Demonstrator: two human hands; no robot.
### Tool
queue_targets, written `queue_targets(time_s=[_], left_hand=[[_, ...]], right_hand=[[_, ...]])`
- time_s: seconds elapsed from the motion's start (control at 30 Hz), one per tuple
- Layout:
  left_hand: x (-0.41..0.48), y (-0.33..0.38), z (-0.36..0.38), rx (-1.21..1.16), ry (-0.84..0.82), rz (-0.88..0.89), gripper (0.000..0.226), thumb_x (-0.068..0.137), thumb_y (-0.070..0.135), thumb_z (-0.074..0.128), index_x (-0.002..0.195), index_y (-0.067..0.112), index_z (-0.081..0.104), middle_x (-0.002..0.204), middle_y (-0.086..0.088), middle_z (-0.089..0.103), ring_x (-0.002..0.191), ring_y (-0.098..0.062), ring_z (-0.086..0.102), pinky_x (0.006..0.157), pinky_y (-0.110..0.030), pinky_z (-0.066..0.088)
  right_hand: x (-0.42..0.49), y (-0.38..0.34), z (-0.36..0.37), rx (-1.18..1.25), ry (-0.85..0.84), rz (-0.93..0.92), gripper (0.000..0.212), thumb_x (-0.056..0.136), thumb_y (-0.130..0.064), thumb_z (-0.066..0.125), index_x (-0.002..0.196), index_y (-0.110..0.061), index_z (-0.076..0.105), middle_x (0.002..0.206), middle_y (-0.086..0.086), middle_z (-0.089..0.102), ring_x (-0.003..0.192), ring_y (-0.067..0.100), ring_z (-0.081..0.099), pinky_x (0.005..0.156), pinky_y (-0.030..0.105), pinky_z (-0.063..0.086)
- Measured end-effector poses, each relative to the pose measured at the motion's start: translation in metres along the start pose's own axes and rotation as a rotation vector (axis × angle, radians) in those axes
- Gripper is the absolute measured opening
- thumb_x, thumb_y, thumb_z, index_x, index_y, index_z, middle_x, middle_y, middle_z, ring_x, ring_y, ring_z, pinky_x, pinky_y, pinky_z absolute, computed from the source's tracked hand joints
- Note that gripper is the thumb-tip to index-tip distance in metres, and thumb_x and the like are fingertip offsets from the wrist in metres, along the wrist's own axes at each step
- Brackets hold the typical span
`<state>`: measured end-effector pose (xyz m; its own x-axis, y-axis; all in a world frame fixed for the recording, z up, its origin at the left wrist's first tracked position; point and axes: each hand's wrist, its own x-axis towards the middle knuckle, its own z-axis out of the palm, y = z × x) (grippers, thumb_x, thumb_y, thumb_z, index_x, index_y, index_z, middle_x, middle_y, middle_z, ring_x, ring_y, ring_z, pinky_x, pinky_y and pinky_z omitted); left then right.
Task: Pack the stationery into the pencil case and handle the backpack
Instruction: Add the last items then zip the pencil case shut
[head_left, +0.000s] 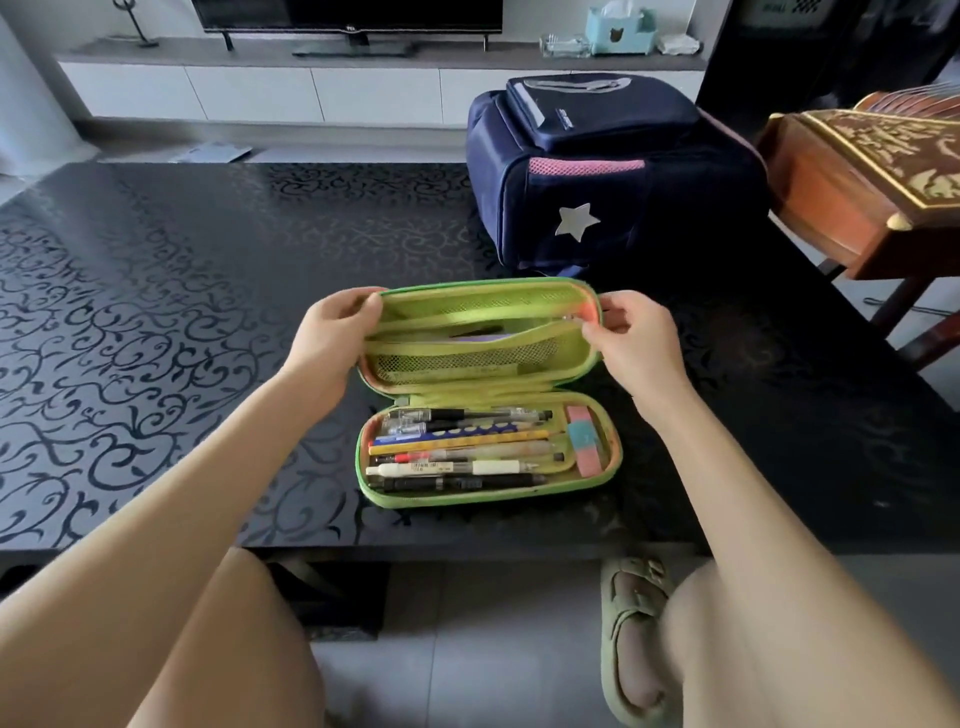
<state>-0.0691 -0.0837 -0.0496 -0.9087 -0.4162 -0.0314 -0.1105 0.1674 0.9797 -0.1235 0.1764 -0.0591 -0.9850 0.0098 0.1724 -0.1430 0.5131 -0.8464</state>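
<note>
A green pencil case (608, 470) lies open on the black table (182, 312). Its lower half holds several pens and pencils (460, 452) laid side by side and a pink and blue eraser (586, 441) at the right end. The lid (483, 343) stands tilted up, with mesh pockets inside. My left hand (332, 338) grips the lid's left edge. My right hand (631, 332) pinches the lid's right edge near the inner pocket's rim. A navy backpack (608, 176) with a pink mesh pocket and a silver star stands closed behind the case.
A carved wooden instrument (862, 176) on a stand sits to the right of the table. A TV cabinet (311, 83) with a tissue box (618, 28) runs along the far wall. My knees and a sandalled foot (634, 634) are below the table's near edge.
</note>
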Motion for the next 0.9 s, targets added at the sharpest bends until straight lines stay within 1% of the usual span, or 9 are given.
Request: queue_targets(time_s=[0.1, 0.2, 0.27, 0.33, 0.43, 0.53, 0.63, 0.73, 0.9], left_hand=[[-0.034, 0.006, -0.016, 0.055, -0.098, 0.154, 0.018, 0.089, 0.011, 0.056, 0.103, 0.019, 0.065, 0.093, 0.002, 0.066, 0.082, -0.005, 0.061, 0.080, -0.020, 0.049], [-0.076, -0.001, -0.030, 0.439, -0.189, 0.405, 0.027, 0.080, 0.007, 0.067, 0.104, 0.020, 0.065, 0.100, 0.010, 0.061, 0.088, 0.001, 0.059, 0.077, -0.004, 0.041], [-0.097, -0.015, -0.035, 0.687, -0.223, 0.597, 0.034, 0.075, 0.011, 0.071, 0.109, 0.018, 0.066, 0.102, 0.005, 0.056, 0.092, -0.006, 0.054, 0.081, -0.007, 0.038], [-0.108, -0.029, -0.035, 0.843, -0.252, 0.689, 0.044, 0.072, 0.018, 0.073, 0.115, 0.018, 0.063, 0.106, 0.000, 0.052, 0.097, -0.018, 0.054, 0.086, -0.019, 0.040], [-0.112, -0.037, -0.031, 1.011, -0.228, 0.765, 0.061, 0.065, 0.031, 0.080, 0.119, 0.019, 0.056, 0.119, -0.006, 0.052, 0.112, -0.031, 0.053, 0.093, -0.039, 0.048], [-0.108, -0.041, -0.026, 1.028, -0.271, 0.748, 0.068, 0.062, 0.035, 0.083, 0.119, 0.016, 0.052, 0.138, -0.008, 0.048, 0.133, -0.035, 0.038, 0.100, -0.044, 0.042], [-0.106, -0.047, -0.023, 0.990, -0.281, 0.764, 0.059, 0.062, 0.026, 0.084, 0.111, 0.014, 0.053, 0.133, -0.009, 0.054, 0.125, -0.033, 0.049, 0.088, -0.044, 0.054], [-0.105, -0.050, -0.022, 1.015, -0.262, 0.827, 0.054, 0.059, 0.022, 0.086, 0.102, 0.015, 0.054, 0.122, -0.010, 0.061, 0.112, -0.033, 0.059, 0.080, -0.042, 0.057], [-0.105, -0.056, -0.022, 0.977, -0.223, 0.867, 0.051, 0.061, 0.022, 0.085, 0.100, 0.016, 0.053, 0.119, -0.009, 0.063, 0.109, -0.031, 0.061, 0.075, -0.041, 0.058]], right_hand=[[-0.022, -0.003, -0.020, -0.023, -0.051, -0.085, 0.020, 0.080, -0.005, 0.067, 0.093, -0.018, 0.060, 0.086, -0.007, 0.063, 0.081, 0.008, 0.060, 0.072, 0.024, 0.049], [-0.047, 0.007, -0.032, -0.161, -0.137, -0.156, 0.035, 0.076, 0.004, 0.062, 0.099, -0.022, 0.058, 0.089, -0.010, 0.062, 0.084, 0.008, 0.060, 0.076, 0.028, 0.051], [-0.063, 0.014, -0.035, -0.214, -0.207, -0.234, 0.051, 0.070, 0.012, 0.055, 0.107, -0.022, 0.059, 0.100, -0.010, 0.059, 0.090, 0.009, 0.059, 0.080, 0.028, 0.052], [-0.079, 0.020, -0.037, -0.258, -0.251, -0.311, 0.051, 0.069, 0.013, 0.057, 0.108, -0.018, 0.062, 0.112, -0.009, 0.054, 0.101, 0.010, 0.055, 0.085, 0.027, 0.050], [-0.104, 0.029, -0.040, -0.337, -0.253, -0.382, 0.046, 0.074, 0.002, 0.069, 0.115, -0.018, 0.061, 0.122, -0.009, 0.051, 0.108, 0.010, 0.054, 0.091, 0.028, 0.048], [-0.119, 0.033, -0.039, -0.424, -0.222, -0.408, 0.048, 0.077, -0.001, 0.069, 0.121, -0.016, 0.059, 0.128, -0.006, 0.051, 0.105, 0.015, 0.058, 0.088, 0.029, 0.049], [-0.125, 0.032, -0.035, -0.494, -0.195, -0.431, 0.049, 0.077, 0.000, 0.067, 0.123, -0.012, 0.058, 0.131, -0.002, 0.051, 0.102, 0.020, 0.060, 0.083, 0.029, 0.050], [-0.131, 0.030, -0.033, -0.646, -0.144, -0.513, 0.056, 0.063, 0.003, 0.071, 0.116, -0.009, 0.062, 0.122, 0.004, 0.059, 0.099, 0.023, 0.063, 0.075, 0.030, 0.054], [-0.127, 0.021, -0.033, -0.790, -0.129, -0.581, 0.052, 0.054, -0.024, 0.086, 0.099, -0.009, 0.066, 0.103, 0.005, 0.064, 0.092, 0.025, 0.065, 0.074, 0.031, 0.054]])
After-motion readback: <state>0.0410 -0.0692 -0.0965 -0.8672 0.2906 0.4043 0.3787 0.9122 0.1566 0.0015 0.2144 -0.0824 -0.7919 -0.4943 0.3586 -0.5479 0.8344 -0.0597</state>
